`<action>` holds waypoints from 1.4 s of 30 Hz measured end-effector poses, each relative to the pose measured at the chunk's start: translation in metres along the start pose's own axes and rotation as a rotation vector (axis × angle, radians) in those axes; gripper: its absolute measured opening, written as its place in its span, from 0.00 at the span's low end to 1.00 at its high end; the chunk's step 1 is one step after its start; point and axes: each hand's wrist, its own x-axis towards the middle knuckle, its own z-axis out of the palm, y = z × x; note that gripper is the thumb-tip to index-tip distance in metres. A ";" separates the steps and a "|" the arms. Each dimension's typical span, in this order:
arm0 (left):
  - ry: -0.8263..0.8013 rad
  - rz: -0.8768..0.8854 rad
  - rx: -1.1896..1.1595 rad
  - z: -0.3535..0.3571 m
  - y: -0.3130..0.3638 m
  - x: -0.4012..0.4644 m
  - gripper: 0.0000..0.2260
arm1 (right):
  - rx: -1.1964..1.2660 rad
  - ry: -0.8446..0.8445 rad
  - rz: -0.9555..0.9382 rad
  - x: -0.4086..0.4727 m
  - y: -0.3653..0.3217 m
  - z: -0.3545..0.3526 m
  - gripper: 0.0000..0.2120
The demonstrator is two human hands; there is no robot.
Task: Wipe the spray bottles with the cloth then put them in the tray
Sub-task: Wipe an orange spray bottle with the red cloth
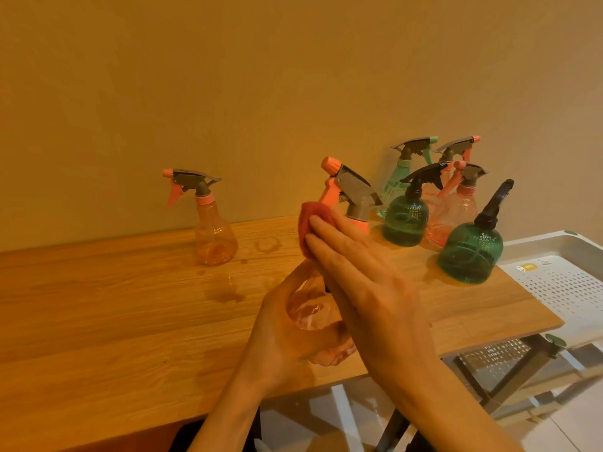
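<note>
A long wooden table (130, 321) runs along a plain wall (261, 76), its top marked with a few wet patches (225, 293) and a ring stain (267, 245). Off its right end sits a white perforated tray (567, 285), with no bottle in it that I can see.

Towards the back right of the table stands a cluster of five spray bottles: a dark green one (470, 252) nearest the tray, another dark green one (405, 220) behind it, a pale pink one (452, 216) between them, and at the very back, by the wall, a mint green one (403, 177) and a second pink one (456, 151). Well apart from these, to the left, a lone pink bottle (215, 233) stands upright.

In front, above the table's near edge, the person holds a pink spray bottle (313, 308) up, tilted, its nozzle pointing up and left. The left hand (280, 340) cups the bottle's round body from below, fingers curled around it. The right hand (368, 288) lies flat across the bottle's upper part, fingers straight and pressed together, pushing a red cloth (310, 223) against the neck just below the trigger head (346, 190). Only a bunched edge of the cloth shows past the fingertips.
</note>
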 end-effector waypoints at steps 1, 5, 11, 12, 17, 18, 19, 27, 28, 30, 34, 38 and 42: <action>0.004 -0.001 0.011 -0.001 0.000 0.000 0.37 | 0.001 -0.003 -0.006 -0.001 0.000 0.000 0.19; -0.029 -0.012 0.014 -0.003 0.000 -0.002 0.43 | -0.011 0.073 0.042 0.007 0.013 -0.011 0.20; 0.108 0.004 0.174 -0.002 -0.003 0.001 0.42 | -0.028 0.096 0.057 0.009 0.019 -0.019 0.18; 0.137 0.012 0.216 -0.002 -0.005 0.002 0.43 | -0.026 0.086 0.056 0.007 0.019 -0.018 0.19; 0.210 0.060 0.298 0.002 -0.006 0.003 0.41 | -0.086 -0.036 -0.006 -0.003 0.010 -0.011 0.21; 0.229 0.047 0.267 0.002 -0.006 0.002 0.40 | -0.104 -0.050 -0.018 -0.004 0.008 -0.010 0.21; 0.240 0.036 0.255 0.002 -0.007 0.002 0.39 | -0.117 -0.058 -0.024 -0.003 0.007 -0.010 0.21; 0.212 0.059 0.334 0.006 -0.009 -0.003 0.42 | -0.160 -0.018 -0.037 0.006 0.008 -0.011 0.18; 0.220 0.051 0.340 0.006 -0.009 -0.002 0.41 | -0.155 -0.035 -0.066 0.004 0.006 -0.008 0.18; 0.226 0.038 0.321 0.007 -0.008 -0.003 0.38 | -0.129 -0.056 -0.096 0.002 0.005 -0.007 0.19; 0.142 -0.003 0.167 0.007 0.000 -0.007 0.40 | -0.103 -0.020 -0.074 0.006 0.016 -0.012 0.17; 0.025 -0.030 -0.055 0.005 0.005 -0.007 0.41 | -0.146 0.051 -0.015 0.009 0.030 -0.017 0.20; -0.034 -0.074 -0.197 0.003 0.009 -0.005 0.43 | -0.105 0.060 0.026 0.008 0.033 -0.016 0.20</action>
